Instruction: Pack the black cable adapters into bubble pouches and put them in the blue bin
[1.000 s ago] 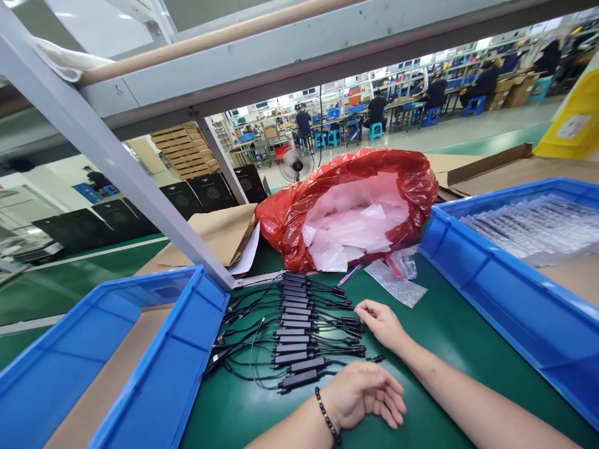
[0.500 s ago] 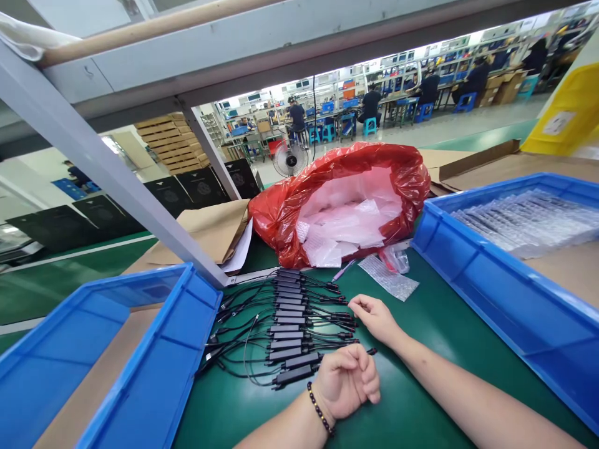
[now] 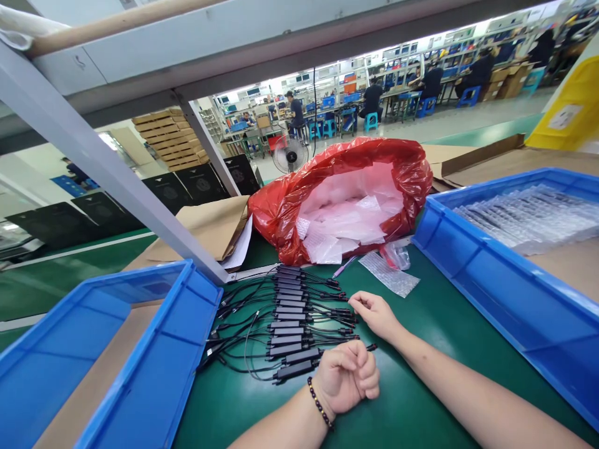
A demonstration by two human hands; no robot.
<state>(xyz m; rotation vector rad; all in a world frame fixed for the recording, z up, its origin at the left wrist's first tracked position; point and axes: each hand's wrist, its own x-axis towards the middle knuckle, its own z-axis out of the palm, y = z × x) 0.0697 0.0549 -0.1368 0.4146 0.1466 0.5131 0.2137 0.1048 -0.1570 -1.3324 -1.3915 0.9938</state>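
A row of slim black box-shaped modules with cables point(image 3: 289, 310) lies on the green bench top. Dark leads with plugs fan out to the left, and shorter leads with red-marked tips run to the right. My left hand point(image 3: 347, 377), wearing a beaded bracelet point(image 3: 319, 404), rests at the near end of the row. Its fingers are curled in and nothing shows in them. Farther back, my right hand point(image 3: 374, 313) has thumb and forefinger pinched at the red-marked cable tips. Whether a tip is between them is hidden.
Left stands a blue bin point(image 3: 140, 355) lined with cardboard. At right, another blue bin point(image 3: 496, 268) holds clear-wrapped pieces point(image 3: 528, 215). A red plastic bag point(image 3: 276, 215) of pinkish bubble pouches point(image 3: 346, 218) sits behind. Bubble wrap point(image 3: 390, 274) and a pen point(image 3: 345, 267) lie nearby. A metal frame point(image 3: 112, 168) crosses left.
The view has shifted slightly. Both hands keep nearly the same place and pose, and the modules stay in their row.
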